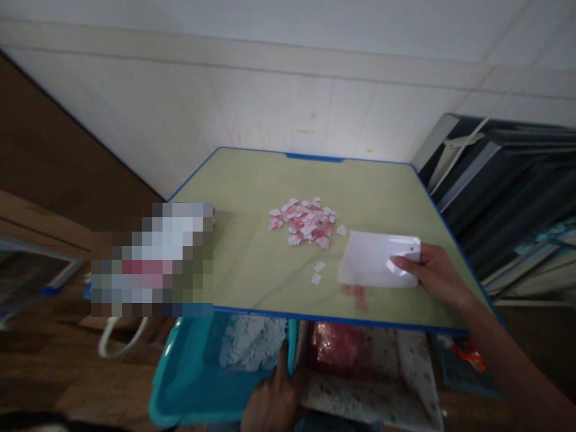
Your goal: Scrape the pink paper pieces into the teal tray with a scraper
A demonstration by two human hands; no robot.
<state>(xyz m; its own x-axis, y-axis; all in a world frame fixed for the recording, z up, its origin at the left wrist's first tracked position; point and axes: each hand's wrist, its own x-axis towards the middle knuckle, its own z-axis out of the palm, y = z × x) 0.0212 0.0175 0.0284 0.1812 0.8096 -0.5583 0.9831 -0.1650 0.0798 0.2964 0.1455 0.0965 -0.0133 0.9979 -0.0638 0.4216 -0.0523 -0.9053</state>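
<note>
My right hand [434,270] grips a flat white scraper [371,261] by its right end, thumb on top, just above the low table's right side. Left of the scraper is a loose pile of small white and pink paper-like pieces [306,222]. Two loose white pieces lie nearer me. Below the table's front edge, my left hand [272,399] holds the right rim of a teal tray [171,384], its index finger stretched along it. White flakes [254,342] fill the tray's far part. My other left fingers are partly hidden.
The yellow-green tabletop [252,180] has a blue edge and stands against a white wall. A speckled white box [360,393] holding a red, shiny plastic bag [337,348] is beside the tray. Dark folded panels [526,162] lean at right. A blurred-out patch covers the left.
</note>
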